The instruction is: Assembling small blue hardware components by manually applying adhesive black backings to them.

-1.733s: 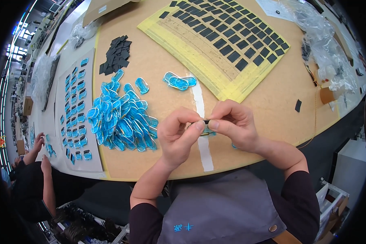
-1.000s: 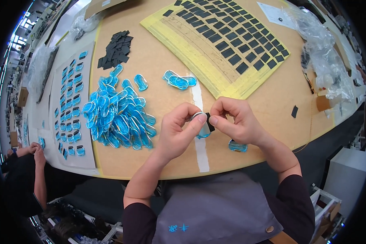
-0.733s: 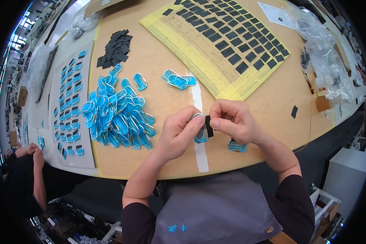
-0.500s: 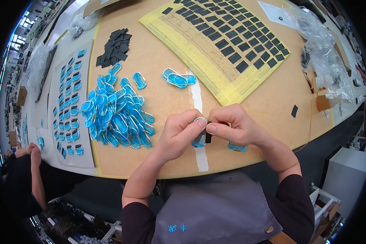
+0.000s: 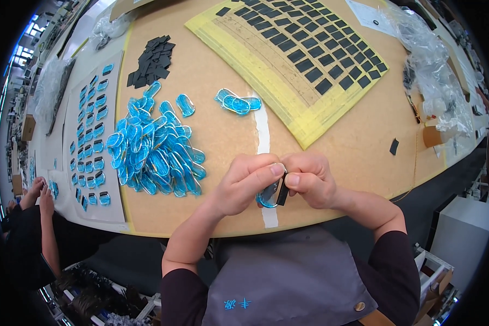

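Observation:
Close to the table's front edge, my left hand [image 5: 248, 183] pinches a clear-and-blue oval piece [image 5: 267, 198] with a pale rim between thumb and fingers. My right hand [image 5: 312, 182] is closed against it, thumb and curled fingers pressing a black rectangular strip [image 5: 282, 194] along the oval's right edge. The thumbs nearly meet at the top of the piece. My fingers hide its upper part. To the left lies a big heap of similar blue ovals [image 5: 156, 155], with several more ovals [image 5: 237, 104] further off.
Loose black patches [image 5: 152, 62] form a pile at the far left. A yellow-edged board [image 5: 304, 133] carries rows of black patches. Blue pieces with black strips line a grey sheet [image 5: 114, 209]. Plastic bags [image 5: 426, 60] lie at right; another person's hands [image 5: 42, 195] work at far left.
My hands have drawn together and tilted the oval, and the black strip now runs slanted along its edge. My right hand now covers the blue piece below it. The other person's hands have shifted.

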`<state>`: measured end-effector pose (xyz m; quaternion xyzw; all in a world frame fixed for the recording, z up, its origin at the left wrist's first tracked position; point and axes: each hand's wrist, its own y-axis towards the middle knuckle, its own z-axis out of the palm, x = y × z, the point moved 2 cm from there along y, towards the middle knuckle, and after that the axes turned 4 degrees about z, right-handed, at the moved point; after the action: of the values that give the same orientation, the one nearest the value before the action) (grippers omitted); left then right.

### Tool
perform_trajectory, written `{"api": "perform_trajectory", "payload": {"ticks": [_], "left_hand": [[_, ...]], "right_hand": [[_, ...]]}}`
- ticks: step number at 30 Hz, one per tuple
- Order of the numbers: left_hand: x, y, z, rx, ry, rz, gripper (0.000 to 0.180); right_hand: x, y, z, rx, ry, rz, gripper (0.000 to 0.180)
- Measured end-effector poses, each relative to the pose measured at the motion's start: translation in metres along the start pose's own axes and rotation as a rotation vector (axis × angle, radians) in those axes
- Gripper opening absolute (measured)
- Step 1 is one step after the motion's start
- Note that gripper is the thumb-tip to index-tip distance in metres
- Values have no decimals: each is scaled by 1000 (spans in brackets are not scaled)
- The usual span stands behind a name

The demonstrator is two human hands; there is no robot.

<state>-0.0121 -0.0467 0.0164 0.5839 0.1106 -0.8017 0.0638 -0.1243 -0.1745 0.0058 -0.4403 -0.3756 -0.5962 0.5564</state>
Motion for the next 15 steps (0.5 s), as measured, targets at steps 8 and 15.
{"api": "perform_trajectory", "payload": {"ticks": [8,15], "left_hand": [[-1,-3,4,-56,96,111,30],[0,-4,-4,-224,214,162,32]], "right_hand": [[7,9,-7,153,-202,-236,28],[6,10,-8,137,-379,-107,29]]}}
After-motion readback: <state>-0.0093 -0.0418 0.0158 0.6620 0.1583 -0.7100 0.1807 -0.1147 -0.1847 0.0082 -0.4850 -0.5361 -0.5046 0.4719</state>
